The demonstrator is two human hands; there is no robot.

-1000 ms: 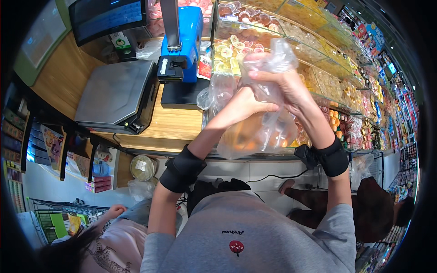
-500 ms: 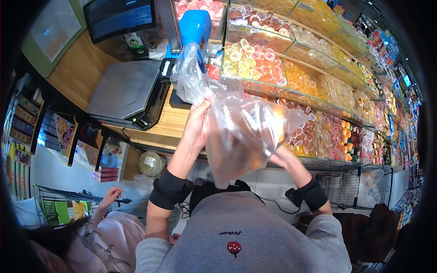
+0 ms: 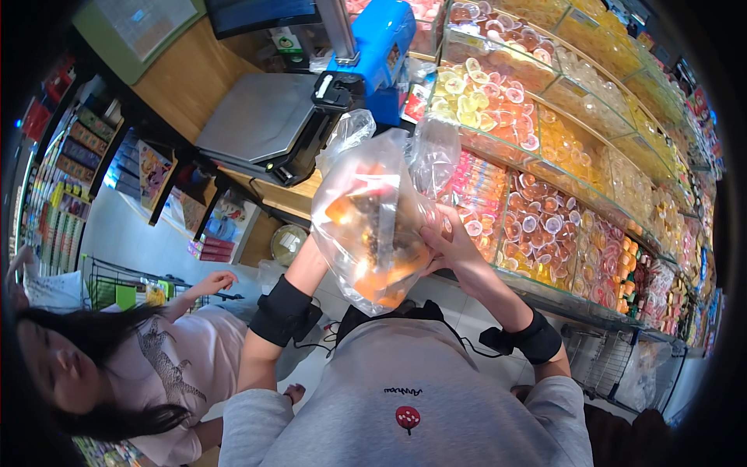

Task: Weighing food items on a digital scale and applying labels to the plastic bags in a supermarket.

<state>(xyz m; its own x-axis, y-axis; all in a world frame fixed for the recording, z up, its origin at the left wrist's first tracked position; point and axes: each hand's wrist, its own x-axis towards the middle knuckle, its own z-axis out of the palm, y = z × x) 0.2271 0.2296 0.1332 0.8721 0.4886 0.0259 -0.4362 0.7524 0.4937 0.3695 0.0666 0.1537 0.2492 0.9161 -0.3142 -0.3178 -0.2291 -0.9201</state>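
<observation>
The clear bag (image 3: 362,226), long axis pointing outward, hung to the scale's (image 3: 257,117) near right. The right hand (image 3: 457,251) pinched its side farther from the scale; the hidden left hand's grip couldn't be told.

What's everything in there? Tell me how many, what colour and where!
clear bag: one, see-through with orange contents, centre
scale: one, grey, on the counter
counter: one, wood-brown, left of centre
machine: one, blue and black, right of the scale
screen: one, dark, top edge
small cups: too many to count, yellow, orange, pink, brown, right
tub: one, pale, below the counter
wire basket: one, dark, lower right
other person: one, pale pink top, lower left
shirt: one, grey, bottom centre
bands: two, black, on the arms
right hand: one, bare, touching the bag
left hand: hidden
</observation>
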